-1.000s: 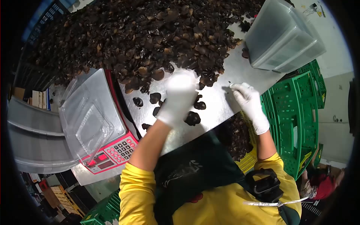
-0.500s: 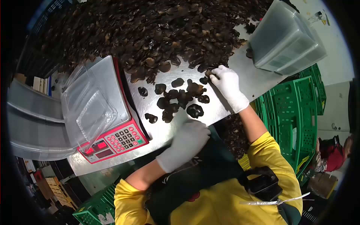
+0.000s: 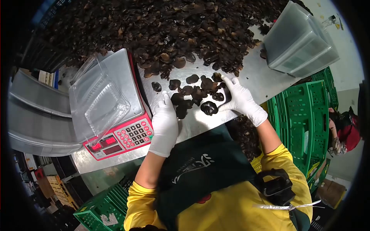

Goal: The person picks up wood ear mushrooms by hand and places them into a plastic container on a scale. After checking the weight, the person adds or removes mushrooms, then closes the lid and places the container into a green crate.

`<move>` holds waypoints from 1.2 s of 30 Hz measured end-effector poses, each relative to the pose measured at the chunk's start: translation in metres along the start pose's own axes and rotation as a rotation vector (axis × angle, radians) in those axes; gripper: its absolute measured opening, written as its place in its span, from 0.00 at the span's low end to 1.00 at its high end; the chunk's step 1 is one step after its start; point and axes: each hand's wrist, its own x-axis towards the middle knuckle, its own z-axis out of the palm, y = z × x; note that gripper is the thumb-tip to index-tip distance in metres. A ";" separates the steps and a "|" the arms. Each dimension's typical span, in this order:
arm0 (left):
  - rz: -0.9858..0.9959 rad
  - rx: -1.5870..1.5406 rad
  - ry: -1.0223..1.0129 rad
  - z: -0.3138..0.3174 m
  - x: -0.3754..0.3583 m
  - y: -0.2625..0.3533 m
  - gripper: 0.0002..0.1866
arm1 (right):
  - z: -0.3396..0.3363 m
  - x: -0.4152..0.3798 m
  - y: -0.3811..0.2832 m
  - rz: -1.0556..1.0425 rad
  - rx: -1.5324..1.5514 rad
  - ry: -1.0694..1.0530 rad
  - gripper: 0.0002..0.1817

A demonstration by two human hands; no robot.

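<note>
Head view: a person in a yellow top and dark apron stands at a steel table [image 3: 266, 77]
Left hand [image 3: 165, 123]: white glove, fingers straight and together, palm flat on the table at the left edge of a small heap of mushrooms [image 3: 194, 94]; it grips nothing
Right hand [image 3: 239, 98]: white glove, fingers spread and curved against the right side of the same heap, fingertips touching the pieces; nothing is pinched or lifted
Small heap: dark, curled pieces lying loose on the bare steel between the two hands, near the table's front edge
Big pile [image 3: 154, 30]: many more dark mushrooms covering the far part of the table
Scale [image 3: 123, 136]: red with a keypad, just left of the left hand
Clear tray [image 3: 98, 102]: open plastic clamshell resting on the scale's pan
Tub [image 3: 300, 44]: grey plastic, at the far right corner
Crates [image 3: 312, 115]: green, beside the table on the right
</note>
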 end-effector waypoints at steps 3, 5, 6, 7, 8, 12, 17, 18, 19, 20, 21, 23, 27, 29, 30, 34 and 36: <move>-0.015 -0.475 -0.037 -0.011 0.010 0.000 0.60 | 0.008 -0.006 -0.012 -0.054 -0.074 -0.055 0.76; -0.049 -0.685 -0.076 -0.029 0.013 0.009 0.63 | 0.013 0.000 -0.019 0.001 -0.143 -0.038 0.76; -0.052 -0.683 -0.077 -0.027 0.017 0.009 0.63 | 0.015 0.003 -0.020 0.003 -0.147 -0.005 0.76; -0.055 -0.656 -0.071 -0.023 0.021 0.008 0.64 | 0.012 0.004 -0.021 0.002 -0.144 -0.005 0.76; -0.057 -0.629 -0.065 -0.021 0.023 0.007 0.65 | 0.007 0.004 -0.024 0.011 -0.075 0.008 0.73; -0.044 -0.572 -0.073 -0.022 0.026 0.003 0.65 | 0.011 0.005 -0.015 0.007 0.017 0.160 0.64; -0.028 -0.465 -0.176 -0.038 0.021 0.005 0.64 | 0.005 -0.007 -0.021 0.012 0.013 0.096 0.62; -0.033 -0.469 -0.177 -0.036 0.020 0.005 0.64 | 0.008 -0.010 -0.023 0.008 0.010 0.091 0.62; -0.034 -0.488 -0.129 -0.032 0.018 0.005 0.61 | 0.011 -0.014 -0.025 0.013 0.011 0.109 0.63; -0.036 -0.507 -0.079 -0.028 0.017 0.006 0.59 | 0.014 -0.017 -0.027 0.015 0.012 0.126 0.63; -0.044 -0.513 -0.079 -0.027 0.017 0.007 0.59 | 0.018 -0.018 -0.029 0.032 -0.003 0.116 0.63; 0.139 -0.461 0.199 -0.024 0.017 0.012 0.49 | 0.021 -0.018 -0.029 0.000 -0.028 0.131 0.62; 0.269 -0.303 0.202 -0.020 0.023 0.039 0.21 | 0.020 -0.017 -0.032 -0.049 -0.063 0.159 0.61; 0.291 -0.375 0.271 -0.001 0.031 0.049 0.12 | 0.017 -0.015 -0.029 -0.030 -0.105 0.100 0.59; 0.298 -0.381 0.273 0.008 0.037 0.051 0.12 | 0.014 -0.016 -0.029 -0.024 -0.111 0.102 0.59; 0.327 -0.450 0.471 0.005 0.040 0.047 0.10 | 0.002 -0.028 -0.017 -0.015 -0.054 0.091 0.55; 0.218 -0.731 0.407 -0.010 0.030 0.041 0.08 | -0.006 -0.037 -0.002 -0.071 0.006 0.230 0.47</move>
